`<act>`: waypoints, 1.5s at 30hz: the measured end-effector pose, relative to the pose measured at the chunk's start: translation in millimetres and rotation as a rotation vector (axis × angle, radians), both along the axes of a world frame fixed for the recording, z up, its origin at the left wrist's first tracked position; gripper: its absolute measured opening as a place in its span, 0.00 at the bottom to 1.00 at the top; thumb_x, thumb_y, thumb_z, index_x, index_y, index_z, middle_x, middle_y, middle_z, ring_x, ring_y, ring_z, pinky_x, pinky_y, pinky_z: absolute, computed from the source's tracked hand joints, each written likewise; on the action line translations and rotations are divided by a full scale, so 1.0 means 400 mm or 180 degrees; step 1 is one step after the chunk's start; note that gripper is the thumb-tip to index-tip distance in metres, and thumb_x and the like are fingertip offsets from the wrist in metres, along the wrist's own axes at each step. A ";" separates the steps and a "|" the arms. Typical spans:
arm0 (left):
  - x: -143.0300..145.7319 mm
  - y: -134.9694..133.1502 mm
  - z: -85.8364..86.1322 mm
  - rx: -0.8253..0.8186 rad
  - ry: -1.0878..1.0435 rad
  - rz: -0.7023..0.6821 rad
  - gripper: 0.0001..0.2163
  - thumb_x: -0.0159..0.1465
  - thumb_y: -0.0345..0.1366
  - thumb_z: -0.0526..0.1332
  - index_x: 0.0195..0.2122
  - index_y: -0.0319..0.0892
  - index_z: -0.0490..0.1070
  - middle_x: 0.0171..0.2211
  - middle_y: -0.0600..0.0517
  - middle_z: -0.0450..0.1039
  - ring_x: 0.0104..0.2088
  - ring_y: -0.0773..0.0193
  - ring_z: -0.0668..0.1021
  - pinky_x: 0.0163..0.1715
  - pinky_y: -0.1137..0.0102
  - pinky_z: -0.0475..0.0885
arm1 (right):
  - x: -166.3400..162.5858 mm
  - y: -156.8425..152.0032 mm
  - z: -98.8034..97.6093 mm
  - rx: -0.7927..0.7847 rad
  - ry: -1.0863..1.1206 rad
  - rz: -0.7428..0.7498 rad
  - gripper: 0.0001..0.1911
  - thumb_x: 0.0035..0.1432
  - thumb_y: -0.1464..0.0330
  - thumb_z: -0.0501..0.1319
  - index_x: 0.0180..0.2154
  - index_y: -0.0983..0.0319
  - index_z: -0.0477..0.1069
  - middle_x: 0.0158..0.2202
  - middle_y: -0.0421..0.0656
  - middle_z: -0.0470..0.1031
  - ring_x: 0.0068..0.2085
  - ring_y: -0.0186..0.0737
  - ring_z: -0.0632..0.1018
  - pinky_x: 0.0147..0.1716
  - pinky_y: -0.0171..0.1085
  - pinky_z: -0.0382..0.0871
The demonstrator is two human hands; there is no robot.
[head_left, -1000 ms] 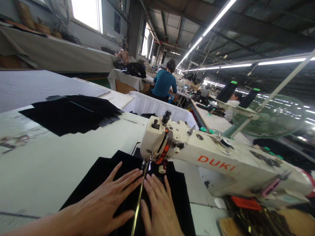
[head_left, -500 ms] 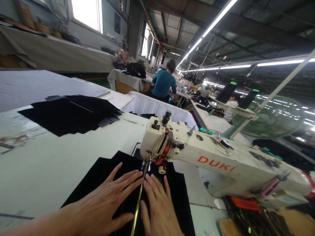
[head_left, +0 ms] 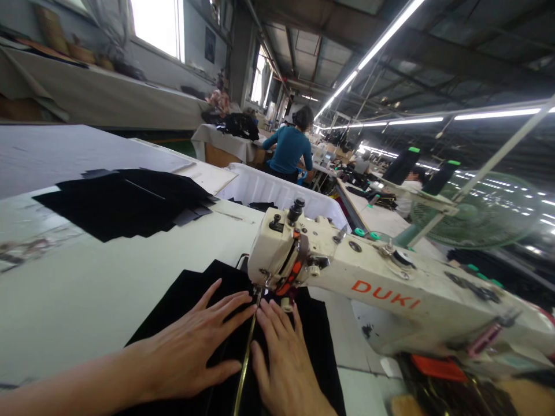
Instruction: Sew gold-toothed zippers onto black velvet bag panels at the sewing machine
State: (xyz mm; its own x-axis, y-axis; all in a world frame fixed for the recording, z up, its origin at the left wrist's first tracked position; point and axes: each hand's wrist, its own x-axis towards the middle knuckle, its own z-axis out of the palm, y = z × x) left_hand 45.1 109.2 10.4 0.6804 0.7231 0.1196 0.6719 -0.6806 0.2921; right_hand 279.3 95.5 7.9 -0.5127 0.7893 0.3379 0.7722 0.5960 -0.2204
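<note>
My left hand [head_left: 191, 346] lies flat with spread fingers on a piece of black fabric [head_left: 191, 294] on the white table [head_left: 87, 294]. My right hand [head_left: 288, 364] rests flat on the same fabric, fingers stretched toward the needle. Between the two hands a thin gold strip [head_left: 245, 361] runs up to the presser foot of a white DUKI sewing machine [head_left: 381, 294]. Both sets of fingertips sit just short of the machine head.
A pile of black cut pieces [head_left: 125, 202] lies at the table's far left. A white bin [head_left: 277, 190] stands behind the machine. A green fan [head_left: 477, 211] is at right. A person in a teal top [head_left: 288, 150] works at a table farther back.
The view has shifted slightly. Both hands stay flat on the black fabric and have edged a little toward the needle.
</note>
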 end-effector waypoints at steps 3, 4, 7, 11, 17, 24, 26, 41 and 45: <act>-0.001 0.007 -0.004 0.0123 -0.0135 -0.0028 0.38 0.68 0.45 0.62 0.74 0.51 0.44 0.72 0.43 0.54 0.70 0.45 0.60 0.67 0.36 0.45 | 0.000 -0.001 0.000 -0.0022 -0.0014 -0.0046 0.24 0.69 0.68 0.56 0.64 0.59 0.65 0.66 0.41 0.67 0.65 0.51 0.70 0.65 0.67 0.57; -0.002 0.008 -0.005 0.0169 -0.0181 -0.0035 0.38 0.68 0.45 0.63 0.74 0.51 0.44 0.72 0.43 0.55 0.70 0.45 0.60 0.67 0.36 0.45 | 0.001 -0.001 0.000 -0.0028 -0.0028 -0.0034 0.24 0.69 0.68 0.56 0.64 0.59 0.64 0.66 0.41 0.66 0.65 0.51 0.70 0.65 0.67 0.57; -0.002 0.008 -0.005 0.0235 -0.0234 -0.0057 0.39 0.67 0.45 0.64 0.74 0.51 0.44 0.71 0.44 0.55 0.70 0.45 0.61 0.68 0.38 0.45 | 0.004 -0.001 0.000 -0.0026 -0.0042 -0.0017 0.25 0.69 0.69 0.55 0.66 0.58 0.62 0.67 0.41 0.65 0.65 0.50 0.69 0.66 0.66 0.57; -0.005 0.004 -0.004 0.0211 -0.0230 -0.0035 0.39 0.67 0.44 0.64 0.74 0.50 0.43 0.71 0.44 0.55 0.70 0.46 0.60 0.69 0.39 0.43 | 0.008 0.002 0.000 -0.0047 -0.0016 0.0006 0.25 0.69 0.69 0.56 0.66 0.57 0.62 0.67 0.41 0.66 0.66 0.49 0.68 0.67 0.64 0.55; -0.004 0.008 0.001 0.0064 -0.0177 -0.0036 0.39 0.68 0.45 0.63 0.74 0.51 0.42 0.72 0.43 0.53 0.71 0.45 0.58 0.67 0.36 0.43 | 0.010 0.003 -0.002 -0.0077 0.0110 0.0028 0.26 0.68 0.69 0.57 0.66 0.57 0.63 0.67 0.42 0.66 0.66 0.50 0.68 0.68 0.64 0.54; 0.005 0.028 0.010 0.0249 -0.0155 -0.0037 0.34 0.68 0.47 0.62 0.73 0.49 0.51 0.69 0.40 0.59 0.70 0.44 0.61 0.68 0.37 0.45 | 0.006 0.014 0.029 -0.0407 0.0032 0.0047 0.25 0.68 0.70 0.56 0.65 0.58 0.63 0.68 0.44 0.64 0.67 0.49 0.66 0.69 0.63 0.47; 0.008 0.029 0.010 0.0267 -0.0081 -0.0031 0.33 0.69 0.50 0.60 0.72 0.47 0.53 0.69 0.39 0.59 0.70 0.46 0.61 0.68 0.38 0.44 | 0.005 0.014 0.037 -0.0462 0.0008 0.0028 0.25 0.68 0.70 0.56 0.65 0.59 0.63 0.68 0.44 0.64 0.67 0.49 0.65 0.70 0.62 0.46; 0.010 0.011 0.003 0.0458 -0.0030 0.0010 0.29 0.72 0.52 0.57 0.70 0.47 0.59 0.68 0.40 0.63 0.68 0.48 0.64 0.68 0.44 0.53 | 0.016 0.013 0.046 -0.0221 -0.0026 -0.0049 0.22 0.68 0.71 0.57 0.62 0.57 0.67 0.65 0.47 0.69 0.66 0.46 0.68 0.68 0.60 0.52; 0.013 0.024 0.005 0.0408 -0.0061 0.0049 0.28 0.71 0.51 0.57 0.70 0.48 0.59 0.68 0.41 0.62 0.69 0.49 0.64 0.68 0.44 0.52 | 0.018 0.027 0.043 -0.0162 -0.0061 -0.0038 0.22 0.68 0.71 0.56 0.62 0.56 0.67 0.64 0.47 0.70 0.66 0.46 0.69 0.67 0.60 0.53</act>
State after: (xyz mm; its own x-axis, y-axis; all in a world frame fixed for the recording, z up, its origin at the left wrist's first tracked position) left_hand 50.4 118.9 12.5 0.6661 0.7113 0.2244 0.6777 -0.7028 0.2163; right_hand 286.4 106.2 25.0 -0.5092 0.8113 0.2872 0.7836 0.5750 -0.2353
